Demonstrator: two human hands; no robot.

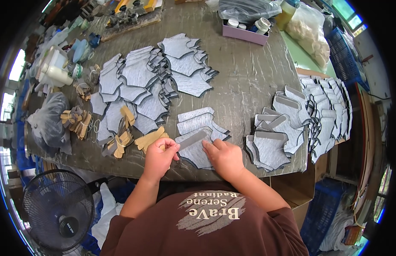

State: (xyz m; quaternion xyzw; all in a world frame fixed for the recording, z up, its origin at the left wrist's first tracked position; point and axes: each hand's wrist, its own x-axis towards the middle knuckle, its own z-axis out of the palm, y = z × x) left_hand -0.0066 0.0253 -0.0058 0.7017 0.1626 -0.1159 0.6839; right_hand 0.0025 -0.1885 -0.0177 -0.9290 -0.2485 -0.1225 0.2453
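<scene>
A light grey cut-out piece of sheet material (193,152) lies in front of me, a smooth darker band along its upper edge. My right hand (225,158) has its bent fingertips pressed on the piece's right side. At the left end of the band, my left hand (158,157) is closed, thumb against forefinger; whatever it pinches is hidden. Tan strips (147,139) lie just behind my left hand. Several similar grey pieces (197,120) overlap beyond the front one. Another small stack of banded pieces (270,147) sits to the right of my right hand.
Large grey stacks (140,70) cover the left middle of the table (232,85). More pieces (328,111) line the right edge. Bundled tan strips (80,121) and a clear bag (51,121) lie left. A purple box (245,35) stands behind; a fan (57,209) is lower left.
</scene>
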